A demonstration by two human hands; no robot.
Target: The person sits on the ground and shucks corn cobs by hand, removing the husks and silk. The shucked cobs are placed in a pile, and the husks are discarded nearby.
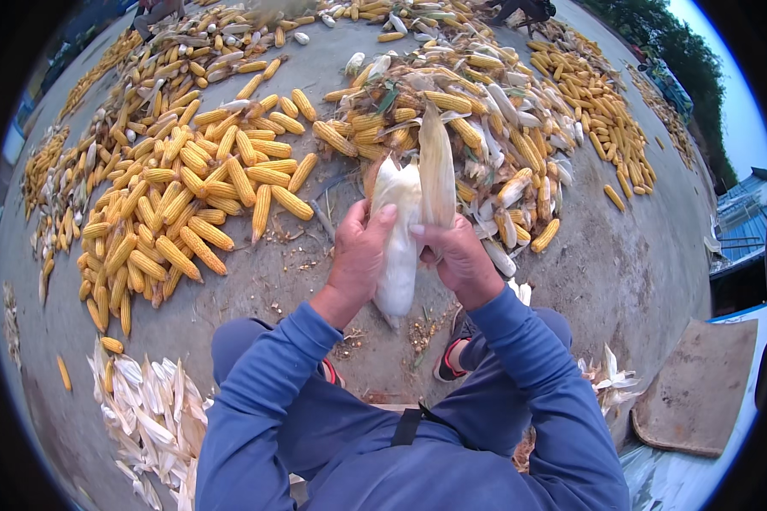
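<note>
Between my knees I hold an ear of corn (397, 255) wrapped in pale husk, its lower end hanging over the concrete. My left hand (360, 252) grips it from the left, thumb laid along the husk. In my right hand (446, 249), a dry husk leaf (437, 169) is pinched and stands up, partly peeled away from the ear. The kernels inside the husk are hidden. Beyond my hands lies a heap of unpeeled and half-peeled ears (486, 137). To the left is a pile of bare yellow cobs (185, 191).
Stripped husks (156, 421) lie at my lower left, and a few more husks (612, 380) at my right. A brown board (697, 386) rests at the lower right. More cobs (604, 121) spread at the far right. People (158, 16) are at the far edge.
</note>
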